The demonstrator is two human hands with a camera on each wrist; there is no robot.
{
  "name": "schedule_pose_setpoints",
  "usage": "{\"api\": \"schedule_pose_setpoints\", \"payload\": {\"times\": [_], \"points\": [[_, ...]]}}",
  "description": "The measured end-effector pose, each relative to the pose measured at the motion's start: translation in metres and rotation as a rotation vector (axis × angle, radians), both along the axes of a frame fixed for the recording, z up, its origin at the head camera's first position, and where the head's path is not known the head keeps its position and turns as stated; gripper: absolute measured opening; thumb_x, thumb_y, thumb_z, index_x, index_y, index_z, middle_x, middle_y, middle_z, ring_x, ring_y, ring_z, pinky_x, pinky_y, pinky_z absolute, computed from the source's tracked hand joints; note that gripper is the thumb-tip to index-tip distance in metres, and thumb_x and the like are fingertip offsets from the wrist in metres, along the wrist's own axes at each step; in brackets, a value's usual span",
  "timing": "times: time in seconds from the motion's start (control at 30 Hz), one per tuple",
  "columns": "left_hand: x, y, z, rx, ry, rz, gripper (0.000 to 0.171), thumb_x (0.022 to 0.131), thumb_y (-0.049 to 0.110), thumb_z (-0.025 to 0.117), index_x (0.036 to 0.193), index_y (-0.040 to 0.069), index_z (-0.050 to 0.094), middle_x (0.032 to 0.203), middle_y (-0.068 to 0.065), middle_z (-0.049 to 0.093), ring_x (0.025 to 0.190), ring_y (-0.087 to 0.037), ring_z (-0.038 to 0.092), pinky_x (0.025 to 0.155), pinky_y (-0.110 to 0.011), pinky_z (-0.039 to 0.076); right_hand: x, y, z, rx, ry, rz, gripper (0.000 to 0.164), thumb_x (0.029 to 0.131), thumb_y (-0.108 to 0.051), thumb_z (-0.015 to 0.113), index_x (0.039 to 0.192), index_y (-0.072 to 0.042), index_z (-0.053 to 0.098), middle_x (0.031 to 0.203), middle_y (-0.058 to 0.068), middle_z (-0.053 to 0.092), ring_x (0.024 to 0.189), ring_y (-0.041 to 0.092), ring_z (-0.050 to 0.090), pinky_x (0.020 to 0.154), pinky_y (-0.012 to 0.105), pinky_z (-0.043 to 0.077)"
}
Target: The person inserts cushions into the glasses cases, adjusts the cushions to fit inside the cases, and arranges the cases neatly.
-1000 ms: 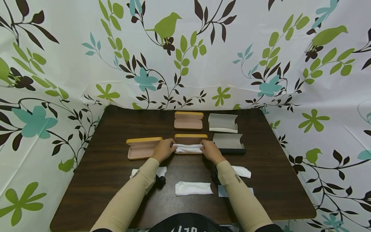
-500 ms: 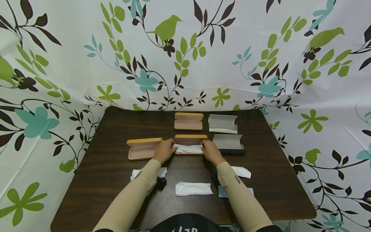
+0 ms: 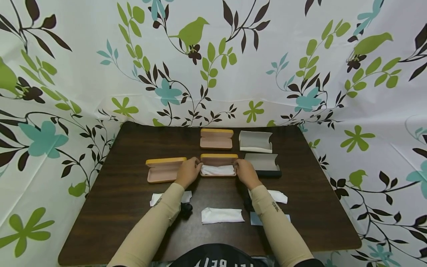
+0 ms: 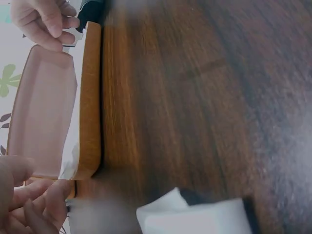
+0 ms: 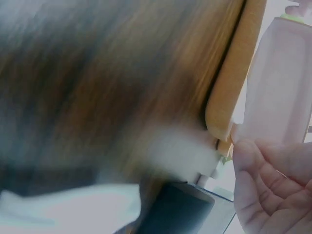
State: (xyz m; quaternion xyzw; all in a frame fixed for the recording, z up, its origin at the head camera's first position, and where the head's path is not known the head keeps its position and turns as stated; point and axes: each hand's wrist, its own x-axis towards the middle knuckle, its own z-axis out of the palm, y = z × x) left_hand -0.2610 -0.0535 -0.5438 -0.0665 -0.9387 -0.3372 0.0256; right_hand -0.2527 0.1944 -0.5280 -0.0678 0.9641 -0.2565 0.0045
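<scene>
A glasses case (image 3: pixel 218 160) with a yellow lid edge and pink lining stands open in the middle of the table. A folded white cloth (image 3: pixel 218 170) lies in its lower half. My left hand (image 3: pixel 188 172) is at the case's left end, its fingertips beside the rim and the cloth's end. At the other end is my right hand (image 3: pixel 247 172), fingers bent, tips right at the case's corner. In the left wrist view, the pink lid lining (image 4: pixel 45 109) and the case's tan outer side (image 4: pixel 89 107) show between the two hands.
Two similar open cases stand left (image 3: pixel 163 174) and behind (image 3: pixel 216 142). To the right are a white-edged open case (image 3: pixel 255 142) and a dark-edged one (image 3: pixel 263 165). White cloths (image 3: pixel 222 216) and a light blue cloth (image 3: pixel 256 218) lie nearer the front edge.
My hands have moved slightly apart, off the ends of the white cloth. The cloth now lies by itself inside the case.
</scene>
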Motion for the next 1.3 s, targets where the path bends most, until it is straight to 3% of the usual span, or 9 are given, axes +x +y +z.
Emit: {"api": "schedule_pose_setpoints", "payload": {"times": [0.13,0.33,0.47,0.67,0.87,1.1,1.2,1.3], "points": [[0.000,0.000,0.006,-0.052,0.017,-0.026,0.018,0.094,0.024,0.063,0.096,0.008,0.073,0.082,-0.004,0.070,0.066,-0.018,0.062,0.060,-0.036,0.051,0.000,0.003,0.001,0.003,0.013,0.032,0.024,0.097,0.002,0.049,0.082,-0.002,0.067,0.069,0.006,0.060,0.065,0.019,0.051,0.066,0.035,0.045],[0.002,0.002,0.004,-0.159,0.034,-0.106,0.020,0.095,0.026,0.062,0.100,0.012,0.075,0.097,-0.005,0.070,0.084,-0.022,0.066,0.070,-0.041,0.054,0.001,0.002,-0.005,0.060,0.032,0.092,0.022,0.094,0.004,0.054,0.102,-0.003,0.073,0.096,0.009,0.070,0.089,0.024,0.065,0.082,0.039,0.053],[0.004,0.003,0.000,-0.216,0.049,-0.141,0.020,0.095,0.027,0.062,0.101,0.013,0.076,0.095,-0.006,0.064,0.079,-0.022,0.062,0.065,-0.040,0.053,0.002,0.000,-0.010,0.115,0.024,0.096,0.025,0.092,0.004,0.058,0.107,-0.008,0.074,0.106,0.008,0.070,0.100,0.025,0.065,0.086,0.041,0.053],[0.006,0.002,-0.004,-0.236,0.030,-0.153,0.022,0.095,0.031,0.062,0.104,0.016,0.075,0.095,-0.006,0.059,0.072,-0.018,0.057,0.057,-0.036,0.049,0.002,-0.004,-0.014,0.247,0.044,0.154,0.038,0.083,0.013,0.061,0.105,-0.015,0.076,0.116,0.007,0.066,0.104,0.027,0.063,0.084,0.042,0.053],[0.008,0.004,-0.003,-0.240,0.028,-0.166,0.022,0.095,0.031,0.062,0.104,0.015,0.075,0.097,-0.007,0.060,0.078,-0.021,0.060,0.062,-0.038,0.052,0.005,-0.004,-0.017,0.395,0.176,0.220,0.028,0.078,0.010,0.068,0.090,-0.013,0.077,0.103,0.005,0.069,0.086,0.027,0.062,0.074,0.040,0.052],[0.007,0.005,-0.007,-0.252,0.047,-0.157,0.022,0.095,0.032,0.061,0.103,0.016,0.075,0.096,-0.005,0.060,0.082,-0.020,0.060,0.067,-0.039,0.052,0.009,-0.007,-0.018,0.484,0.331,0.228,0.017,0.079,0.005,0.071,0.075,-0.011,0.075,0.088,0.006,0.067,0.073,0.026,0.056,0.062,0.039,0.049],[0.007,0.005,-0.007,-0.237,0.042,-0.145,0.023,0.096,0.032,0.060,0.103,0.017,0.075,0.095,-0.003,0.059,0.080,-0.019,0.059,0.065,-0.038,0.052,0.009,-0.006,-0.019,0.478,0.330,0.223,0.015,0.080,0.004,0.071,0.081,-0.009,0.076,0.088,0.008,0.063,0.076,0.028,0.057,0.065,0.041,0.050],[0.007,0.006,-0.005,-0.193,0.041,-0.122,0.021,0.096,0.029,0.059,0.100,0.016,0.074,0.093,-0.002,0.062,0.076,-0.018,0.059,0.064,-0.038,0.051,0.009,-0.004,-0.016,0.379,0.281,0.148,0.015,0.080,0.005,0.068,0.085,-0.007,0.075,0.089,0.009,0.060,0.080,0.027,0.059,0.070,0.040,0.051]]}}
